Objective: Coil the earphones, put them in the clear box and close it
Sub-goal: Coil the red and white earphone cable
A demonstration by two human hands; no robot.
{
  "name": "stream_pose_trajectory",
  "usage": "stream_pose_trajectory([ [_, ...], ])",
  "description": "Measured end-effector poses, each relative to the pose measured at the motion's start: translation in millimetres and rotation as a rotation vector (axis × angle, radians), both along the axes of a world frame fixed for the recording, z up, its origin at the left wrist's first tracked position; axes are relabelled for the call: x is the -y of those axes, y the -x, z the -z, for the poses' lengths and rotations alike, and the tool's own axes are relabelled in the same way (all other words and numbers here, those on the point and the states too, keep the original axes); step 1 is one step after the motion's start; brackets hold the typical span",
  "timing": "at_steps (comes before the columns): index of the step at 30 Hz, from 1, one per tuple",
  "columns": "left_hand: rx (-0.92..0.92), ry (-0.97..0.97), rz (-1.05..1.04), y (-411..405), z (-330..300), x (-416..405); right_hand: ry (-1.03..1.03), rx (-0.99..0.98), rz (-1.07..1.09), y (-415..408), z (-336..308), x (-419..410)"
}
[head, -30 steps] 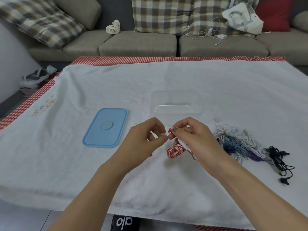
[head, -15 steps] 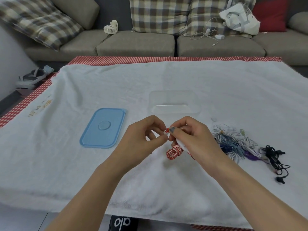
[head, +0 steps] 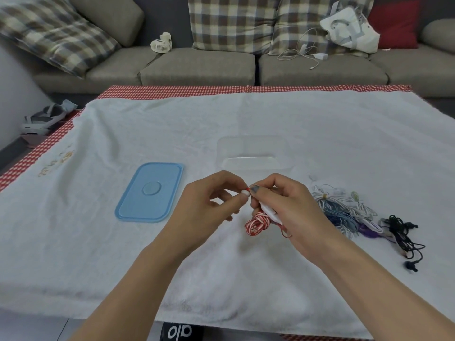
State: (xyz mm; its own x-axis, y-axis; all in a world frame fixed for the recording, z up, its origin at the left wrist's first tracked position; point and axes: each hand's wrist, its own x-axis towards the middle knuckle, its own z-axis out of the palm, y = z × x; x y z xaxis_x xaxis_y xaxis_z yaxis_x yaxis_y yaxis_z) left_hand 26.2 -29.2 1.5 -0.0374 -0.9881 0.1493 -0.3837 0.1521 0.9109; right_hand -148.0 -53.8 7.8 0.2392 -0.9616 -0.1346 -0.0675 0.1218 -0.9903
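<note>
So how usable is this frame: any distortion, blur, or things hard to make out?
Head view: wide-angle bending curves the sofa and towel edges; light is soft and even; the clear box nearly vanishes against the white towel; both hands' grip on the red-white earphones is sharp.

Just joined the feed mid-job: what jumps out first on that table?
Front and centre, the left hand and right hand pinch the red-and-white earphones, whose coiled bundle hangs just above the white towel. Behind them stands the clear box, open, with its blue lid lying flat to the left. A tangle of other earphones lies at right.
</note>
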Motion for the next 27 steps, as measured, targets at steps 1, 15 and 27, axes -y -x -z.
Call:
stream_pose_trajectory([
  [1,-0.013,-0.002,0.005,0,-1,0,-0.004,0.003,-0.002,0,-1,0],
  [15,-0.374,-0.163,0.081,-1,-5,4,-0.089,0.167,-0.039,3,-10,-3],
  [27,-0.388,-0.068,0.046,4,-2,7,-0.232,0.285,0.026,-6,-8,-8],
])
